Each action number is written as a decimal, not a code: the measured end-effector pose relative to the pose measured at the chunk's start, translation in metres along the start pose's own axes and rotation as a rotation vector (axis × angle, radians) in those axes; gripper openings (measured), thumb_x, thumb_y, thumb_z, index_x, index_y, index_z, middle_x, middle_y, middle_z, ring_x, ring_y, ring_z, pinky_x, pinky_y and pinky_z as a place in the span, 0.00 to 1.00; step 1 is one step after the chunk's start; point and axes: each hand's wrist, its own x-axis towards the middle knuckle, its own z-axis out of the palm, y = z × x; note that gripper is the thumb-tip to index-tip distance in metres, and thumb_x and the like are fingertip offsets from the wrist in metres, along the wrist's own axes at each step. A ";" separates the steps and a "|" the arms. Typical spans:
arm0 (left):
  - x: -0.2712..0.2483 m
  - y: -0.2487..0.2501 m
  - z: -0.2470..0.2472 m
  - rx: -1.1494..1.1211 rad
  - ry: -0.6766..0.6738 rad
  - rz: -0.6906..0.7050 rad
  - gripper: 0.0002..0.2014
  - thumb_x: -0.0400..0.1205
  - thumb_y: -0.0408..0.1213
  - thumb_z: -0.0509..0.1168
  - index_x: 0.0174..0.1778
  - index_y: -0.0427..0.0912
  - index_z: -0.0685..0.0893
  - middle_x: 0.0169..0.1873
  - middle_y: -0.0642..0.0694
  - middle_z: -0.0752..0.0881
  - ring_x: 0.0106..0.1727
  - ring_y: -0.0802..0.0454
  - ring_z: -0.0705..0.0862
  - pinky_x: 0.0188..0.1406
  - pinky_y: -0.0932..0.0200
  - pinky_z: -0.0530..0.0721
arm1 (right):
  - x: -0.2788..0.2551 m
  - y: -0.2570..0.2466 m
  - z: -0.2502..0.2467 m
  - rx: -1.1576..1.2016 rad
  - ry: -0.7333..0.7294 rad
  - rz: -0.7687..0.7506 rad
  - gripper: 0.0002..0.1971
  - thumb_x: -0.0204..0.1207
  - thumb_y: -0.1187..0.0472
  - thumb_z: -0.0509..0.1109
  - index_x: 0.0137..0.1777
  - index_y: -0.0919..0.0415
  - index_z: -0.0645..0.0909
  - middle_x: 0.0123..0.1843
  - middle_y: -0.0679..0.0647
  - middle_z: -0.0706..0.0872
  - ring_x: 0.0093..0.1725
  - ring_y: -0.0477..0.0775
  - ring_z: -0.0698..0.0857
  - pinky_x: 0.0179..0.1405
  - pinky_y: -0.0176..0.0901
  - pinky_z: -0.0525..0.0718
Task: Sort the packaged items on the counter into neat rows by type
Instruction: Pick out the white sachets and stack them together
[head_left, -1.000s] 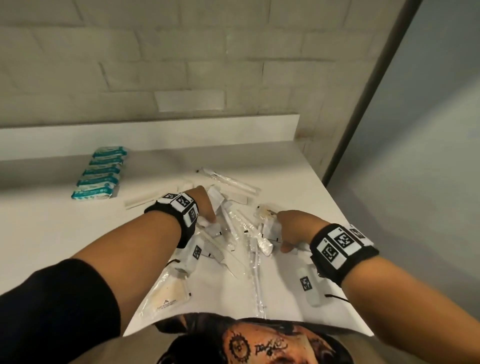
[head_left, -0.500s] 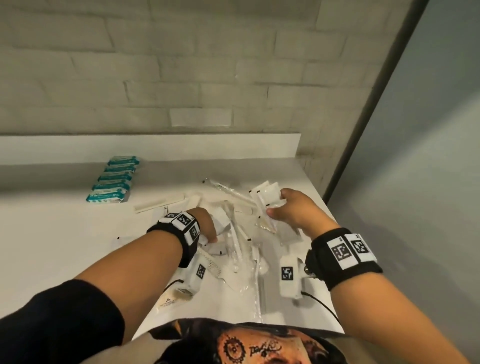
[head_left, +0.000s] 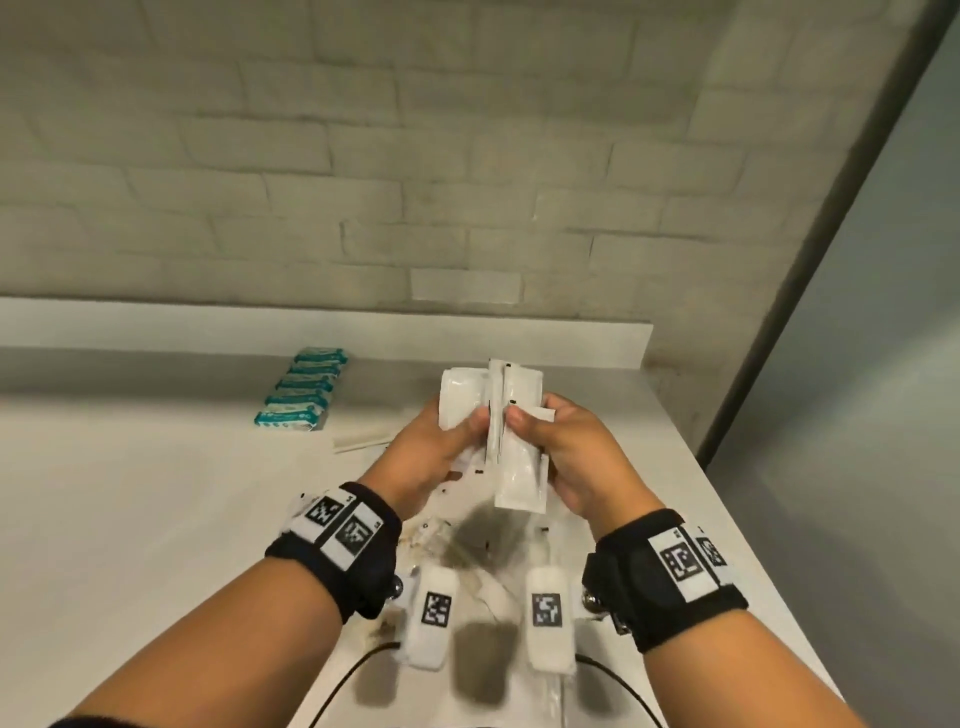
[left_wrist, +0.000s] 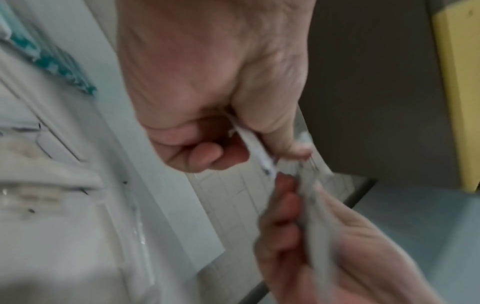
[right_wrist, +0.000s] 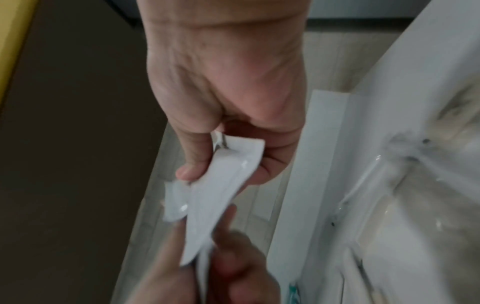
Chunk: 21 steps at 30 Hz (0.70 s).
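Note:
Both hands are raised above the counter (head_left: 156, 493) and hold a stack of white sachets (head_left: 511, 415) between them. My left hand (head_left: 441, 447) pinches the stack's left side, thumb on top. My right hand (head_left: 566, 441) grips the right side with curled fingers. In the left wrist view, the left hand (left_wrist: 233, 131) pinches a thin sachet edge (left_wrist: 257, 150). The right wrist view has the right hand (right_wrist: 226, 133) wrapped round the white sachets (right_wrist: 215, 197). A row of teal-and-white packets (head_left: 304, 389) lies at the counter's back left. Clear-wrapped items (head_left: 467, 551) lie under my wrists, partly hidden.
A long white paper-wrapped stick (head_left: 363, 439) lies near the teal packets. A raised white ledge (head_left: 311, 322) and a brick wall close the back. The counter's right edge (head_left: 737, 525) drops off to a grey floor. The counter's left part is bare white surface.
The right hand lifted white sachets from the pile and rose. The left hand left the pile and joined it, and both now hold the stack together in the air.

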 end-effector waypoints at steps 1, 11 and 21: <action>-0.004 0.006 0.001 -0.075 0.011 0.008 0.28 0.76 0.64 0.63 0.69 0.54 0.78 0.59 0.43 0.89 0.60 0.42 0.87 0.59 0.38 0.83 | 0.001 -0.001 0.009 -0.009 -0.002 -0.011 0.12 0.75 0.71 0.71 0.58 0.69 0.81 0.51 0.66 0.89 0.48 0.63 0.88 0.55 0.56 0.87; -0.023 0.008 -0.038 -0.279 -0.026 -0.097 0.11 0.81 0.38 0.65 0.59 0.48 0.83 0.44 0.49 0.91 0.44 0.54 0.91 0.39 0.56 0.88 | 0.017 0.006 0.072 -0.341 0.098 -0.091 0.17 0.79 0.48 0.68 0.48 0.63 0.88 0.45 0.61 0.92 0.47 0.61 0.91 0.54 0.55 0.87; -0.027 0.019 -0.095 -0.381 0.161 -0.153 0.17 0.83 0.44 0.65 0.66 0.43 0.82 0.56 0.38 0.90 0.56 0.38 0.89 0.59 0.37 0.85 | 0.036 -0.007 0.099 -0.505 -0.073 -0.083 0.17 0.68 0.72 0.79 0.55 0.64 0.82 0.41 0.55 0.89 0.29 0.37 0.86 0.22 0.24 0.77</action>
